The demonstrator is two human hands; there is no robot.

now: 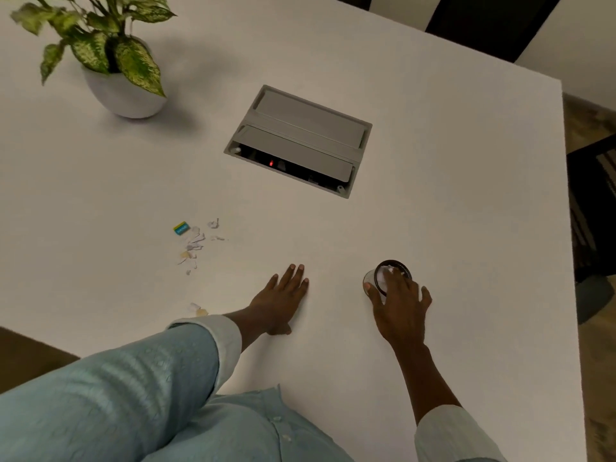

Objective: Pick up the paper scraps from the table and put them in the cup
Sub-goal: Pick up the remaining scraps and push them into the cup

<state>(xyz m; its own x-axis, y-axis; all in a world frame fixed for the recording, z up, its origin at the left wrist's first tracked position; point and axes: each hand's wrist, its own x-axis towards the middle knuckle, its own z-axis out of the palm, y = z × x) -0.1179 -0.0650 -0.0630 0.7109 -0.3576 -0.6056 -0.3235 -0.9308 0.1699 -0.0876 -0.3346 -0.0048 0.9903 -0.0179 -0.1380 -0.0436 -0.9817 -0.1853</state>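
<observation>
The person wears a pale blue-green shirt [133,395] of faintly patterned fabric, buttoned down the front, its long sleeves turned back into lighter cuffs [220,331] at mid-forearm, leaving both hands bare of rings or watches.

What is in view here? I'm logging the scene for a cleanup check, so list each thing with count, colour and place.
table: one, white, fills most of the view
potted plant: one, green speckled leaves in a white pot, far left
cable box: one, grey, set into the table's middle, lid partly open, small red light inside
paper scraps: a loose cluster, mostly white, left of centre
coloured scrap: one, yellow and teal, at the cluster's far edge
near scraps: two or so, white and tan, by the left sleeve
cup: one, dark-rimmed, white paper inside, near right
left hand: flat on the table, empty
right hand: fingers over the cup
</observation>
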